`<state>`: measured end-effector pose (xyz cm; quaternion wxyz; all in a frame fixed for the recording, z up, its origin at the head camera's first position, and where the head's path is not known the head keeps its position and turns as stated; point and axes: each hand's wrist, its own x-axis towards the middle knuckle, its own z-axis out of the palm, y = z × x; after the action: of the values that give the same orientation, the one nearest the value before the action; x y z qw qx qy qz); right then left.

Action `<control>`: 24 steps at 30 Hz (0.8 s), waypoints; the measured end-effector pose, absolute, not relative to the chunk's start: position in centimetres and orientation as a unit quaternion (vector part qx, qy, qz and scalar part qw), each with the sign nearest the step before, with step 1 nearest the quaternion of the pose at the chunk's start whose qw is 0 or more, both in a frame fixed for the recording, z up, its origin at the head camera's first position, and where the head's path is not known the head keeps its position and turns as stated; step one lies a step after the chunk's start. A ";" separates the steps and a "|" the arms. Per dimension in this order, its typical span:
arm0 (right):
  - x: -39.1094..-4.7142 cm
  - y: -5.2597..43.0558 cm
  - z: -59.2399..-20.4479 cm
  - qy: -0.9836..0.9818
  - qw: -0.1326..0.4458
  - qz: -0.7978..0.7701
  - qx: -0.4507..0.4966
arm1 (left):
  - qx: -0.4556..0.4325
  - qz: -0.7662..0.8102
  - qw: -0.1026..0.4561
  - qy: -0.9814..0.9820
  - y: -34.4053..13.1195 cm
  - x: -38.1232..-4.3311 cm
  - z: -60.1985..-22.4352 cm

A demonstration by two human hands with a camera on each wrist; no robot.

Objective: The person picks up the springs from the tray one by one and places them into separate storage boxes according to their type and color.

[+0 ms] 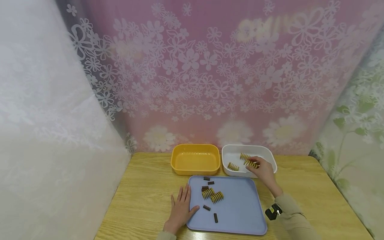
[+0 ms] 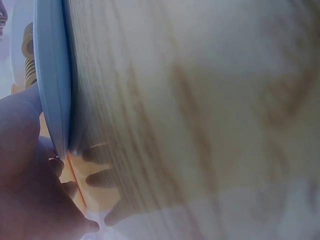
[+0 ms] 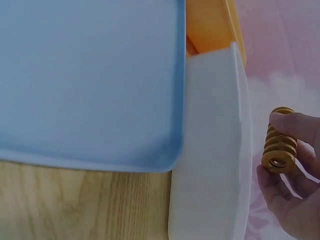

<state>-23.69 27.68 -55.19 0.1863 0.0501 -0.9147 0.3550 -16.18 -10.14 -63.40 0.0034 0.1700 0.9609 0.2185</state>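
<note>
Between thumb and fingers, my right hand [image 1: 264, 171] pinches a yellow coil spring [image 3: 280, 142] over the white bin [image 1: 232, 173]. Two more yellow springs, a front one [image 1: 233, 166] and a back one [image 1: 244, 156], lie inside that bin. My left hand [image 1: 181, 209] rests at the left edge of the blue tray [image 1: 237, 206], fingers spread, thumb over the rim. On the tray, two yellow springs [image 1: 217, 197] lie side by side. Around them are several small dark springs, one [image 1: 206, 207] near the left thumb and another [image 1: 215, 218] closer to the front.
A yellow bin [image 1: 195, 173] stands left of the white one, behind the tray. All of it sits on a wood-grain table [image 1: 138, 196]. A pink flowered curtain [image 1: 198, 83] hangs along the back, with pale cloth on both sides.
</note>
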 end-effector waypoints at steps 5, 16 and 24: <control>-25.7 28.2 -56.0 -0.929 0.151 0.336 0.041 | 0.173 0.217 -0.001 0.961 -10.3 -16.1 -63.6; -28.1 28.0 -57.8 -0.952 0.050 0.300 0.037 | 0.173 0.226 0.007 0.958 -10.1 -16.1 -63.3; -28.9 27.7 -58.0 -0.955 0.028 0.292 0.044 | 0.169 0.221 0.010 0.960 -10.2 -16.1 -62.9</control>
<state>-28.88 27.69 -58.03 0.0275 0.0441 -0.9551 0.2917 -16.09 -10.18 -62.94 0.0096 0.1687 0.9605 0.2211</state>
